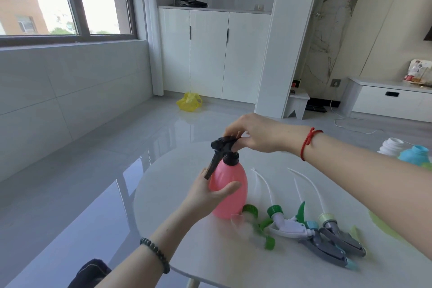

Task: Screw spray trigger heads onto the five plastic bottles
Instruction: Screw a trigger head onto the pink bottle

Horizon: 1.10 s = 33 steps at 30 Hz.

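A pink bottle point(231, 184) stands upright on the white round table point(292, 271), near its far left edge. My left hand point(210, 194) wraps around the bottle's body. A black spray trigger head point(224, 149) sits on the bottle's neck, nozzle pointing left, and my right hand point(254, 133) grips its top from above. Several loose trigger heads lie to the right of the bottle: a clear one with green parts point(254, 227), a white and green one point(287, 222), and two grey ones point(334, 241) with white dip tubes.
At the table's far right stand a white bottle point(391, 147) and a blue bottle point(415, 155), both without heads. A pale green shape point(383, 224) shows under my right forearm. Beyond the table are shiny floor tiles, a yellow bag point(189, 101) and white cabinets.
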Each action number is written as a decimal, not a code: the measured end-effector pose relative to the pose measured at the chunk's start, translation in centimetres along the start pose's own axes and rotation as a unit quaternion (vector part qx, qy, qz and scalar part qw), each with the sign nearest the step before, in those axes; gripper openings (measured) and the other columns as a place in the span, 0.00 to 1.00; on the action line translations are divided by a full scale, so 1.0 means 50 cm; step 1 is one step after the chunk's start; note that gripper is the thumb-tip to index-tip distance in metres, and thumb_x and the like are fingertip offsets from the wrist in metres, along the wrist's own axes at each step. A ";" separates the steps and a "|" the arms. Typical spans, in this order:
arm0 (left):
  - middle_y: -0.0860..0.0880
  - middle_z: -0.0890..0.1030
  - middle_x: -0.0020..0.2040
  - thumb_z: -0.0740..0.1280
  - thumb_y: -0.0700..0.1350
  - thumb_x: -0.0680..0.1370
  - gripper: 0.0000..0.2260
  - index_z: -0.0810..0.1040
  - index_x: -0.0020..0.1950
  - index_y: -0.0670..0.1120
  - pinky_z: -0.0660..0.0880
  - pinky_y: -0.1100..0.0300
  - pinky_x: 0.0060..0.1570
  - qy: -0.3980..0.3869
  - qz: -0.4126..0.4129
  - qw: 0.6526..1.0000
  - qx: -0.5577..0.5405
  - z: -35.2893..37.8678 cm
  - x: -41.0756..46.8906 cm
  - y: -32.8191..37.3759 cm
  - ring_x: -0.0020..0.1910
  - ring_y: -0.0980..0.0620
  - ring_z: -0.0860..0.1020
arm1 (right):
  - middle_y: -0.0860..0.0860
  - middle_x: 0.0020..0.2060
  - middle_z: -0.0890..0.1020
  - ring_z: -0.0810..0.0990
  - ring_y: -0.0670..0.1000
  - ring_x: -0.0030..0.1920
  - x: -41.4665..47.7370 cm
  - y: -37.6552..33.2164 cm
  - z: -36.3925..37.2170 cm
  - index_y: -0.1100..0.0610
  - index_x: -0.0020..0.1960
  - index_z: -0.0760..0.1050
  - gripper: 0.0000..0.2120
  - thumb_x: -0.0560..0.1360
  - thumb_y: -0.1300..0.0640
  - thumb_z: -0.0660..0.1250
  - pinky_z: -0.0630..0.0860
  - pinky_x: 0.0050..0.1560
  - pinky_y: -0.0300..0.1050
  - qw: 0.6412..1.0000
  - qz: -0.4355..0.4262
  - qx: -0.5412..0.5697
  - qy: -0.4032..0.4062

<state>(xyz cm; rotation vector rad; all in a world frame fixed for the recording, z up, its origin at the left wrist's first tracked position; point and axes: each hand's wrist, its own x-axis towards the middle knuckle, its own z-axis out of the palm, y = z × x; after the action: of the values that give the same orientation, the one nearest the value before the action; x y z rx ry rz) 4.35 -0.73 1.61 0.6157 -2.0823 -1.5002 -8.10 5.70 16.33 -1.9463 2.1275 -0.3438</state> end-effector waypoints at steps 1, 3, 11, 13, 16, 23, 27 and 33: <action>0.65 0.71 0.55 0.69 0.61 0.63 0.23 0.64 0.54 0.71 0.66 0.73 0.43 0.000 0.003 1.000 -0.001 0.001 0.001 0.000 0.50 0.74 0.69 | 0.54 0.44 0.81 0.77 0.52 0.46 0.000 0.002 0.002 0.57 0.50 0.78 0.08 0.72 0.61 0.67 0.72 0.46 0.45 1.000 -0.001 -0.003 0.003; 0.65 0.71 0.54 0.69 0.61 0.63 0.22 0.63 0.50 0.77 0.69 0.67 0.46 0.000 0.003 1.000 -0.007 0.002 0.002 0.003 0.52 0.69 0.70 | 0.52 0.40 0.79 0.75 0.51 0.41 0.002 0.006 0.010 0.57 0.50 0.78 0.08 0.72 0.57 0.67 0.70 0.38 0.40 1.000 0.009 -0.011 0.028; 0.57 0.73 0.58 0.69 0.62 0.62 0.23 0.62 0.51 0.77 0.73 0.59 0.51 0.006 -0.003 1.000 -0.004 0.004 0.003 0.001 0.56 0.60 0.72 | 0.50 0.38 0.81 0.76 0.45 0.35 -0.026 0.030 0.083 0.55 0.45 0.78 0.11 0.65 0.54 0.74 0.74 0.39 0.41 0.971 0.103 0.173 0.132; 0.56 0.73 0.59 0.69 0.61 0.62 0.24 0.62 0.51 0.77 0.75 0.55 0.54 0.008 -0.003 1.000 -0.009 0.004 0.003 0.000 0.57 0.59 0.73 | 0.51 0.43 0.82 0.79 0.48 0.42 -0.033 0.034 0.115 0.55 0.47 0.77 0.12 0.65 0.61 0.74 0.76 0.45 0.39 0.943 0.099 0.278 0.155; 0.56 0.74 0.58 0.69 0.63 0.60 0.24 0.63 0.51 0.78 0.76 0.51 0.56 0.010 0.000 1.000 -0.011 0.004 0.004 -0.002 0.57 0.57 0.73 | 0.49 0.43 0.81 0.82 0.49 0.47 -0.035 0.038 0.146 0.53 0.48 0.75 0.16 0.65 0.67 0.73 0.77 0.51 0.38 0.898 0.079 0.383 0.202; 0.56 0.75 0.57 0.68 0.64 0.60 0.23 0.62 0.49 0.80 0.75 0.51 0.56 0.019 0.012 1.000 -0.008 0.009 0.007 -0.009 0.57 0.57 0.74 | 0.47 0.36 0.84 0.84 0.47 0.42 -0.026 0.048 0.164 0.50 0.37 0.74 0.15 0.59 0.62 0.78 0.79 0.49 0.46 0.889 0.098 0.362 0.263; 0.54 0.74 0.61 0.68 0.60 0.66 0.26 0.61 0.59 0.74 0.73 0.55 0.57 0.021 0.004 1.000 0.003 0.007 -0.001 -0.010 0.59 0.57 0.72 | 0.43 0.35 0.83 0.82 0.41 0.39 -0.026 0.048 0.169 0.49 0.37 0.76 0.13 0.59 0.58 0.78 0.76 0.42 0.37 0.879 0.107 0.351 0.303; 0.54 0.70 0.63 0.70 0.54 0.69 0.30 0.59 0.67 0.63 0.75 0.51 0.58 0.026 0.008 1.000 -0.002 0.002 -0.020 -0.037 0.63 0.54 0.70 | 0.45 0.44 0.82 0.80 0.46 0.49 -0.035 0.049 0.178 0.46 0.44 0.76 0.15 0.64 0.60 0.75 0.75 0.53 0.40 0.888 0.093 0.376 0.246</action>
<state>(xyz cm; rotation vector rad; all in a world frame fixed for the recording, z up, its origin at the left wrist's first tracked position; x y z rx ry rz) 5.17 -0.56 -0.30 0.6292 -2.0398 -1.4630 -7.34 7.51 7.12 -1.2673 1.9491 -1.4935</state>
